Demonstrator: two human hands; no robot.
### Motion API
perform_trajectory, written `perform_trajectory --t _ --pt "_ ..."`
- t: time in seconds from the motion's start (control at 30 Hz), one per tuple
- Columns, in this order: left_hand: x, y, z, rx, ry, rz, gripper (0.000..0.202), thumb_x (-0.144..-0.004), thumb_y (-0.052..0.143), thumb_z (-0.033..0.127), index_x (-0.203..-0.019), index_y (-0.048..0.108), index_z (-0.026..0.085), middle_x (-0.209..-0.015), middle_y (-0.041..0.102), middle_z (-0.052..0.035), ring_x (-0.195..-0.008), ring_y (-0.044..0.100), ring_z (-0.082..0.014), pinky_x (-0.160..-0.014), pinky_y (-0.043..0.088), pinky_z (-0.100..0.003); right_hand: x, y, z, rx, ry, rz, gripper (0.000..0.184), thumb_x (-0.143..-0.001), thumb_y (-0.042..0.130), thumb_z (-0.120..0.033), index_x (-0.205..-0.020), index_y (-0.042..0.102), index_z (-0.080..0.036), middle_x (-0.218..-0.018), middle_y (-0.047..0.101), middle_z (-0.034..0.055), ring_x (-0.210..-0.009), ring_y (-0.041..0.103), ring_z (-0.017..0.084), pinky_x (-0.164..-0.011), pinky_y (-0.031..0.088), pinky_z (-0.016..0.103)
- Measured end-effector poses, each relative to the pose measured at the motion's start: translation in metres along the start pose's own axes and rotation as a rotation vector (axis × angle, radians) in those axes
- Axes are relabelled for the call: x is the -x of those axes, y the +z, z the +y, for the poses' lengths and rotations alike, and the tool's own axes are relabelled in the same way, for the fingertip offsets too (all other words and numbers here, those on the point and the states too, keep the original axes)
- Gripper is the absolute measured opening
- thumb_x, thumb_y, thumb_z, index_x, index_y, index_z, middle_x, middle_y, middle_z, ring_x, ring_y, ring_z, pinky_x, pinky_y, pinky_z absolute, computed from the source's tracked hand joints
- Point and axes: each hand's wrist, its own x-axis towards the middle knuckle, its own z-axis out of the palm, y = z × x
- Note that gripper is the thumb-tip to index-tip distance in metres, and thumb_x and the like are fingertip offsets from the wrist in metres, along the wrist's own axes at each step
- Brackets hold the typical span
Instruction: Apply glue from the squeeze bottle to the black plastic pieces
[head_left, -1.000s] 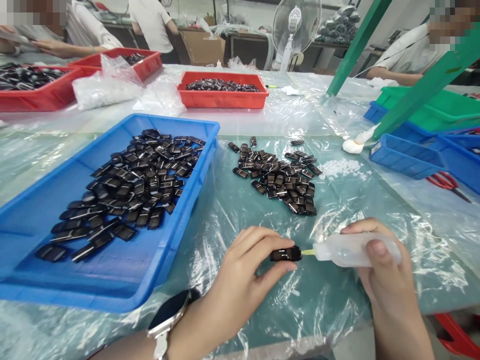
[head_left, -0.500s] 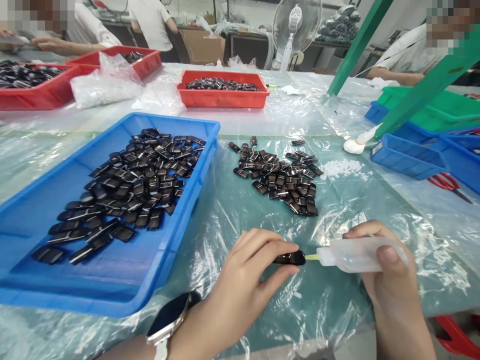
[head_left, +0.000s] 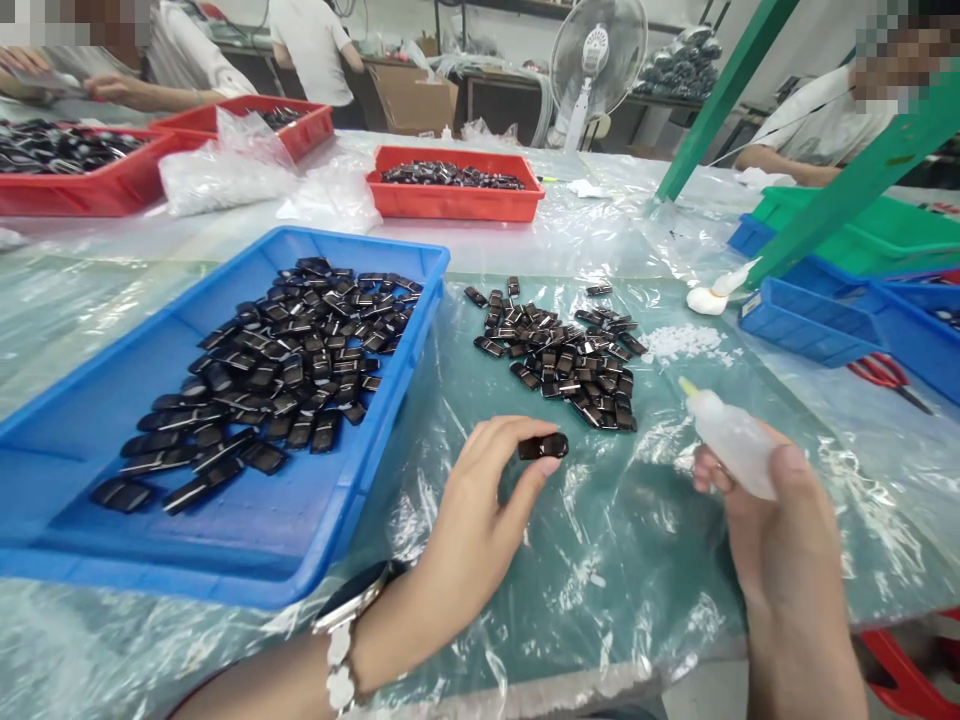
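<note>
Between thumb and fingers, my left hand pinches a small glossy black plastic piece just above the plastic-covered table. A translucent squeeze bottle with a thin yellow tip is gripped in my right hand, its tip tilted up and to the left, apart from the black piece. Beyond my left hand lies a loose pile of similar black pieces. Small white bits are heaped beside that pile. To the left, a large blue tray holds many more black pieces.
Red bins of dark parts stand at the back, near clear plastic bags. On the right are a green post, a small blue bin and red-handled pliers. Other people sit across the table; a fan stands behind.
The bottle's tip has come away from the black piece and swung upward. My left hand has moved slightly up and left with the piece still pinched.
</note>
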Motion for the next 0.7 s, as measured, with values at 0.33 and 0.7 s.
perform_trajectory --t 0.33,0.7 --pt "0.004 0.004 0.001 0.035 0.026 -0.098 0.019 -0.103 0.052 0.020 -0.120 0.063 0.020 -0.115 0.065 -0.0063 -0.108 0.061 -0.0205 -0.094 0.050 -0.036 0.034 0.001 0.008 0.427 -0.133 0.107 0.068 -0.073 0.083 -0.040 -0.132 0.053 -0.024 -0.137 0.055 0.0132 -0.124 0.053 0.033 -0.108 0.036 0.055" --pt "0.006 0.008 -0.001 0.062 0.042 -0.119 0.018 -0.101 0.055 0.017 -0.117 0.063 0.019 -0.111 0.066 -0.0059 -0.106 0.059 -0.0220 -0.091 0.050 -0.039 0.112 0.010 0.002 0.983 -0.618 -0.498 0.025 -0.099 0.052 -0.013 -0.121 0.058 -0.024 -0.102 0.062 0.0086 -0.091 0.062 0.023 -0.070 0.050 0.034"
